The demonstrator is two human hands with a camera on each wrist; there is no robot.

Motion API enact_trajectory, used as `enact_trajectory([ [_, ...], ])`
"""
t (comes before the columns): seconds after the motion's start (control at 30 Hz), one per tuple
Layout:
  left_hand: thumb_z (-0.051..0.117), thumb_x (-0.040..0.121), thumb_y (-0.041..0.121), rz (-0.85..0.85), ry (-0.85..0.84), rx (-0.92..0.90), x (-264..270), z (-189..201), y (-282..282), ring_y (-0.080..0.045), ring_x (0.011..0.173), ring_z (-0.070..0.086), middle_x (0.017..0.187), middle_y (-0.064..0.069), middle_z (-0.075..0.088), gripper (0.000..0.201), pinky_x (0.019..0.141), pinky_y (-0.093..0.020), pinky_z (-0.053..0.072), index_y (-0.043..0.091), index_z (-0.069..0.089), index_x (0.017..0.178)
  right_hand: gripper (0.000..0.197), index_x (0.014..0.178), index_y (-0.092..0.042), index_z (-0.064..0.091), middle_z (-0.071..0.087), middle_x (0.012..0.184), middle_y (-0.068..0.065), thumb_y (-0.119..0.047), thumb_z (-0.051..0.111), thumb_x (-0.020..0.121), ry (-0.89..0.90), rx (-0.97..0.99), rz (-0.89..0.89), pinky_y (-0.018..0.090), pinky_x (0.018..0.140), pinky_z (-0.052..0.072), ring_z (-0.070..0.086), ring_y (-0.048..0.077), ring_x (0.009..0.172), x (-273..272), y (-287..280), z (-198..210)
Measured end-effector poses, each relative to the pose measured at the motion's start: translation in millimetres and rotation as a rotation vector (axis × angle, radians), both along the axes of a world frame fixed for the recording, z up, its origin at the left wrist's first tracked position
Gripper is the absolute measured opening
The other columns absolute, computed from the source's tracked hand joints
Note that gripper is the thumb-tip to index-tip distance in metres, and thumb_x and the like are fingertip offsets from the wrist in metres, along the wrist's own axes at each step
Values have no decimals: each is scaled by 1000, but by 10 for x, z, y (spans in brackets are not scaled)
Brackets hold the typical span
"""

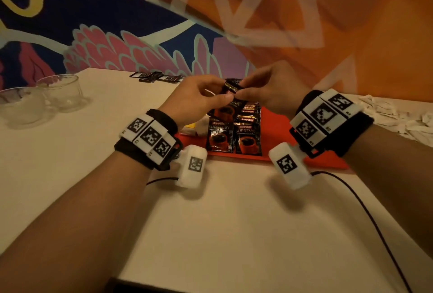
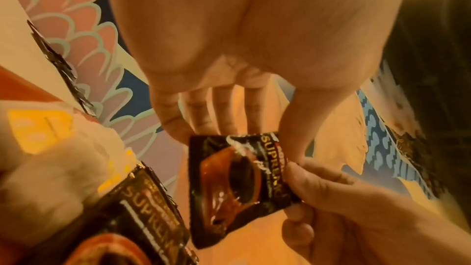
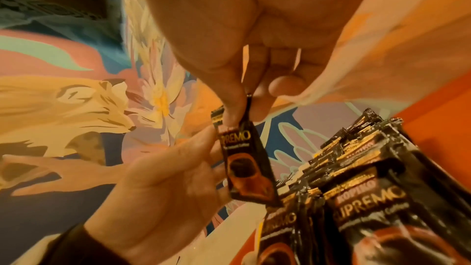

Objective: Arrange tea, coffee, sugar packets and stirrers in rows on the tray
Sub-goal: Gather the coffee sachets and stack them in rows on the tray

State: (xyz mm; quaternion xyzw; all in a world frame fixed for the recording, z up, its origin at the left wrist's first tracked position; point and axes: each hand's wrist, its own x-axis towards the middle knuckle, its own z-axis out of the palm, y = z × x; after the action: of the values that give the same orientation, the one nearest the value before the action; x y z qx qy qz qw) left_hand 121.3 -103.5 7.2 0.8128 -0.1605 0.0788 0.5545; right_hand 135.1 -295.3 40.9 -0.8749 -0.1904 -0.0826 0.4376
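Both hands, left hand (image 1: 199,98) and right hand (image 1: 269,91), pinch one black foil coffee sachet (image 1: 230,86) above the flat red tray (image 1: 276,128), seemingly mid-row; next it likely needs laying beside the coffee rows (image 1: 236,128).

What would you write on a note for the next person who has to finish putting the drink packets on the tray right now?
Left hand: pinches one side of a coffee packet.
Right hand: pinches the other side of that packet, held in the air above the red tray.
On the tray: two overlapping rows of coffee packets, with pale packets showing yellow to their left.
Off the tray: a white heap on the table's right side and more dark packets at the far edge; I cannot tell what either holds.
Done: most coffee rows.
Left: place this packet and finish the other rows. No stirrers visible.
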Motion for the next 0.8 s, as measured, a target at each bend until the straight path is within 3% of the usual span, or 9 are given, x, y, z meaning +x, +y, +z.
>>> enact_trajectory([
  [0.1, 70, 91, 14, 41, -59, -34, -10, -9, -34, -22, 89, 74, 97, -7, 75, 13, 84, -45, 60, 12, 73, 104, 22, 69, -35, 71, 72, 70, -11, -19, 80, 80, -43, 90, 10, 28, 71, 54, 68, 6, 71, 13, 23, -53],
  [0.2, 68, 92, 10, 64, -35, -184, -16, -28, -83, -18, 86, 73, 94, -7, 75, 11, 78, -33, 60, 10, 70, 102, 10, 85, -20, 73, 73, 83, 2, -21, 81, 80, 60, 206, 15, 28, 65, 54, 70, 14, 75, -9, 31, -102],
  [0.3, 69, 91, 11, 20, 73, -239, -44, -25, -120, -16, 76, 73, 85, -5, 74, 4, 67, -28, 59, 13, 67, 94, 12, 86, -8, 70, 69, 76, 5, -15, 78, 82, 182, 206, -4, 26, 59, 53, 67, 15, 67, 9, -20, -119],
  [0.4, 72, 90, 27, 104, 135, -99, -28, 11, -60, -12, 63, 68, 82, -6, 71, 16, 60, -26, 56, 12, 65, 93, 9, 83, -9, 70, 69, 73, 4, -15, 77, 83, 268, 113, -43, 22, 51, 48, 65, 13, 63, 41, -148, -113],
  [0.53, 74, 87, 37, 148, 310, 128, 26, 35, 84, -12, 62, 64, 79, -5, 66, 28, 54, -26, 54, 13, 60, 90, 13, 89, -14, 68, 73, 82, 3, -20, 77, 83, 386, -47, -119, 25, 57, 49, 68, 10, 69, 50, -324, -196],
  [0.67, 78, 83, 38, 161, 374, 387, 40, 40, 114, -20, 68, 67, 78, -7, 72, 36, 70, -42, 61, 10, 60, 95, 12, 84, -13, 67, 72, 74, 2, -21, 76, 84, 460, -172, -134, 26, 61, 52, 68, 13, 74, 14, -308, -318],
  [0.77, 77, 85, 38, 137, 400, 585, -5, 59, 49, -16, 68, 69, 80, -5, 74, 33, 66, -31, 60, 13, 61, 98, 16, 79, -12, 63, 69, 60, -2, -20, 74, 86, 479, -238, -137, 26, 63, 54, 66, 9, 62, 0, -232, -368],
  [0.8, 76, 85, 38, 139, 393, 653, -11, 66, 21, -15, 65, 69, 77, -4, 74, 32, 67, -30, 60, 13, 61, 97, 17, 79, -11, 62, 69, 61, -2, -22, 73, 87, 482, -264, -140, 29, 68, 56, 68, 11, 65, -7, -212, -369],
])
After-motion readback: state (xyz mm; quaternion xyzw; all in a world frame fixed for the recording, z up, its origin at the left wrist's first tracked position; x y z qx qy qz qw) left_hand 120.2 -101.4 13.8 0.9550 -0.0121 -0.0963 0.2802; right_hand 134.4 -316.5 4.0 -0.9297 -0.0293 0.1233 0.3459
